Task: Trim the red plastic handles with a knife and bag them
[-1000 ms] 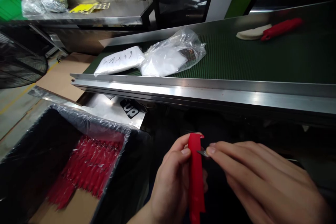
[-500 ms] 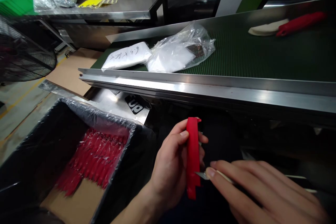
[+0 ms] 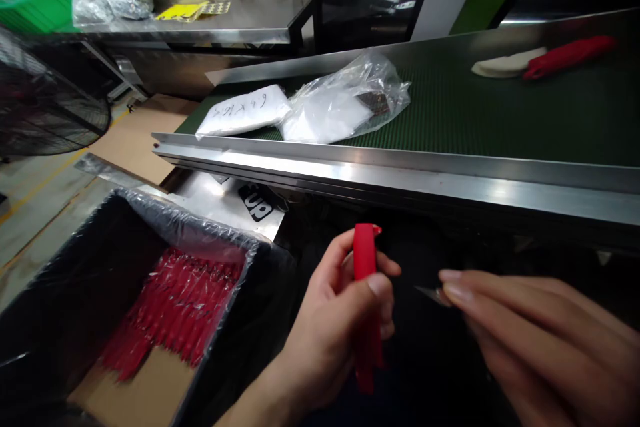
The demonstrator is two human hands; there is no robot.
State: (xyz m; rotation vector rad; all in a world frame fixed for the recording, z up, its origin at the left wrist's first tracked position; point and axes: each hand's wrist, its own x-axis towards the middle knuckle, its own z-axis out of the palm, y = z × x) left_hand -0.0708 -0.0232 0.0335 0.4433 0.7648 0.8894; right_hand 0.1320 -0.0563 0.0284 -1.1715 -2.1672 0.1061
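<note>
My left hand (image 3: pixel 333 320) is closed around a long, narrow red plastic handle (image 3: pixel 365 250) that stands nearly upright, its thumb lying across the middle. Part of the handle is hidden behind the thumb and fingers. To its right, my right hand (image 3: pixel 530 333) pinches a small craft knife (image 3: pixel 430 293), with the pointed metal blade sticking out to the left. A gap separates the blade tip from the red handle. Most of the knife's own grip is hidden by my fingers.
A black plastic-lined bin (image 3: pixel 215 233) at left holds rows of red pieces (image 3: pixel 185 300) over cardboard. Beyond my hands runs a green conveyor belt (image 3: pixel 450 120) with a metal edge, carrying white packs (image 3: pixel 245 111) and a red-handled, cream-bladed item (image 3: pixel 570 57). A fan (image 3: pixel 55 103) stands far left.
My right hand has drawn the craft knife away from the red handle, up and to the right. My left thumb has shifted down and across the handle.
</note>
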